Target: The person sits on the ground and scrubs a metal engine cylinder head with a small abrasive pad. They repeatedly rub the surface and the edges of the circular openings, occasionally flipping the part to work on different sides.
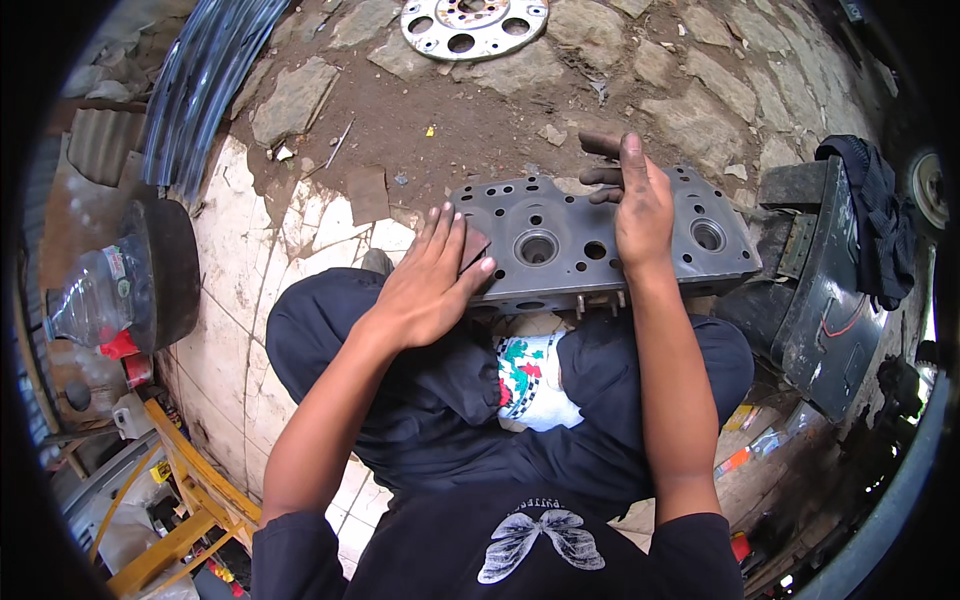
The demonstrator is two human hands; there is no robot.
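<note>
A grey metal cylinder head [565, 225] with several round holes and valve seats lies across my knees, its flat face up. My left hand [430, 275] presses on its left end, fingers straight. Between thumb and fingers, a reddish-brown piece of what looks like sandpaper [476, 246] shows, mostly hidden under the palm. Over the right half of the cylinder head, my right hand [640, 205] is raised edge-on, open, its blackened fingers apart and holding nothing. Short studs [600, 302] stick out of the near side. A patterned white cloth [535, 385] lies between my thighs.
A round metal plate with holes [478, 45] lies on the stony ground ahead. At left are corrugated sheets [205, 95], a clear plastic bottle [92, 295], a dark tub [170, 275] and a yellow frame [190, 490]. A dark case [825, 330] with a cloth [870, 215] stands right.
</note>
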